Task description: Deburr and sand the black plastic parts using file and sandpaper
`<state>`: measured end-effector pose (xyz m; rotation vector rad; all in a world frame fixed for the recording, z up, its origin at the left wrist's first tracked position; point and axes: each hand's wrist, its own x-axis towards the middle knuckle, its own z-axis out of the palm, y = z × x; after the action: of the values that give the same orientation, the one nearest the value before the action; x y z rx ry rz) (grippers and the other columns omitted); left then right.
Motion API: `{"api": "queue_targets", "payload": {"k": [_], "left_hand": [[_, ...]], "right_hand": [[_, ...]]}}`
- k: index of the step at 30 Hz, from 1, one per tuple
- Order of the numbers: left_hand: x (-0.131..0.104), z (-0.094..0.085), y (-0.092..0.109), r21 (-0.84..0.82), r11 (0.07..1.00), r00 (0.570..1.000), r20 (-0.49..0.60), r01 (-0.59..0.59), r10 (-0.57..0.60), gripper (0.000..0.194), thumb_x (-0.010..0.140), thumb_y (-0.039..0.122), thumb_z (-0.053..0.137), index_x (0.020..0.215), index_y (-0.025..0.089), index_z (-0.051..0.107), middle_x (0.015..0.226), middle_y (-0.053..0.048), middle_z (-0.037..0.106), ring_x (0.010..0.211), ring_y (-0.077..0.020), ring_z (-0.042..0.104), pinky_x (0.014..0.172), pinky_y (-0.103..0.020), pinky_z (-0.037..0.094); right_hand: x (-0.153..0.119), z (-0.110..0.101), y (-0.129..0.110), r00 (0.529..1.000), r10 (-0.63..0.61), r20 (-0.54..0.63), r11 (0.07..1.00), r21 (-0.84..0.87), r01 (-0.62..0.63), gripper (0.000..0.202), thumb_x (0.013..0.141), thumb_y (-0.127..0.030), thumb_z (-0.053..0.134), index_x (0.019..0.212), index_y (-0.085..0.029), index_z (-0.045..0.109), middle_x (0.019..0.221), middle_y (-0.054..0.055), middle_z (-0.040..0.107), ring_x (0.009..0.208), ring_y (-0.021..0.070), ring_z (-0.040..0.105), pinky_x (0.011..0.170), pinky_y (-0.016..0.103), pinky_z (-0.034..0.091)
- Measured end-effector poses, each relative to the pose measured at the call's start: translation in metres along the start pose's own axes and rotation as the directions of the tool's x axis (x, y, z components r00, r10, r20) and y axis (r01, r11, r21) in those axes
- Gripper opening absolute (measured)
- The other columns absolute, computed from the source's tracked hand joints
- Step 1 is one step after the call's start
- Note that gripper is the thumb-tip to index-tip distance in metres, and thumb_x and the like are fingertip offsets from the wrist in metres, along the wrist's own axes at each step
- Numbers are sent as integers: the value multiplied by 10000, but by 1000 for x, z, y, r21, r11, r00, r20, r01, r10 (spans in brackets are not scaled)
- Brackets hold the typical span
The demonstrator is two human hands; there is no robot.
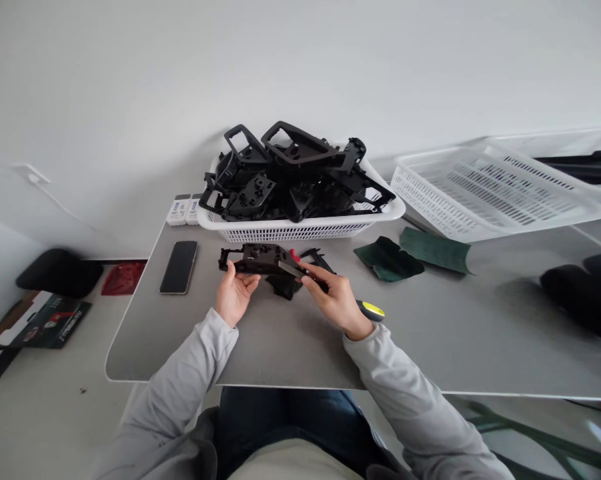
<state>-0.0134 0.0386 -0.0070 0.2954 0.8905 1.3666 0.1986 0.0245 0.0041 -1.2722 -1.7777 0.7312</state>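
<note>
My left hand point(234, 293) grips the left end of a black plastic trim part point(263, 257) from below, holding it just above the table. In my right hand point(337, 300) is a flat file point(291, 269), with its grey blade lying against the part's right side. The file's black and yellow handle sticks out past my right wrist. Behind the held part, a small red piece point(294, 255) shows, too covered to name. Other black plastic pieces point(283, 287) lie on the table under and behind it, partly hidden.
Behind my hands a white basket point(300, 230) is heaped with black plastic parts. A phone point(179, 268) and small white boxes point(183, 210) are at left. Dark green pieces of sheet material point(387, 259) lie right, near another white basket point(480, 193). A black object point(583, 293) sits far right.
</note>
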Motion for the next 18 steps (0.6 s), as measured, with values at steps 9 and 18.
{"api": "queue_targets", "payload": {"k": [9,18], "left_hand": [[-14,9,-21,138,982,987,82,128,-141,197,523,157,810,666,131,675,631,-6,691,556,-114,648,513,-178,534],[-11,5,-26,215,974,998,25,-67,64,281,480,258,835,699,141,704,716,-30,720,667,-169,678,734,-313,551]], "right_hand": [[-7,12,-11,980,-184,74,980,-60,188,317,895,-307,482,1163,-192,606,961,76,714,706,176,647,669,304,517],[-10,21,-11,968,-250,-28,947,-217,238,352,933,-300,411,1233,-186,554,960,98,704,832,215,663,718,329,523]]}}
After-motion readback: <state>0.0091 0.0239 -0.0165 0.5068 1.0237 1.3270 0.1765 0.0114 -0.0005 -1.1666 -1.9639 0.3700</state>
